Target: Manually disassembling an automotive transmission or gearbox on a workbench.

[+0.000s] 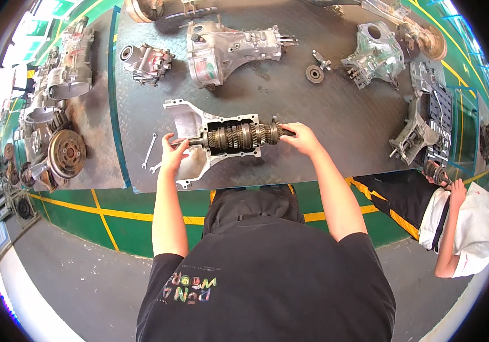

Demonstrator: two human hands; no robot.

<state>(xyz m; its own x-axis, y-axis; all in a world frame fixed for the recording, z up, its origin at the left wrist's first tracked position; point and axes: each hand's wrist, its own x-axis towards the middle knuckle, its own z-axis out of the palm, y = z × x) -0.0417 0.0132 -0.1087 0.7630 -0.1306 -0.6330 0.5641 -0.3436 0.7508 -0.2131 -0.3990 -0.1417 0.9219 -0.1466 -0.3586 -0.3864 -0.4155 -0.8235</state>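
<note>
A gear shaft [243,137] with several toothed gears lies lengthwise in or just above the open cavity of a silver gearbox housing half [188,117] on the table. My left hand [173,153] is closed around the thin left end of the shaft, over the housing's wide bell part. At the opposite end, my right hand [300,138] grips the shaft where it sticks out past the housing. Whether the gears touch the housing cannot be told. Two wrenches lie left of my left hand; the longer wrench [149,151] is in plain sight.
Farther back on the dark metal table [313,102] stand a large gearbox case [230,51], a smaller casting [146,62], a loose gear [314,74] and a bell-shaped housing [374,54]. Another person [458,222] at the right holds a gear shaft. More gearbox parts crowd the left table.
</note>
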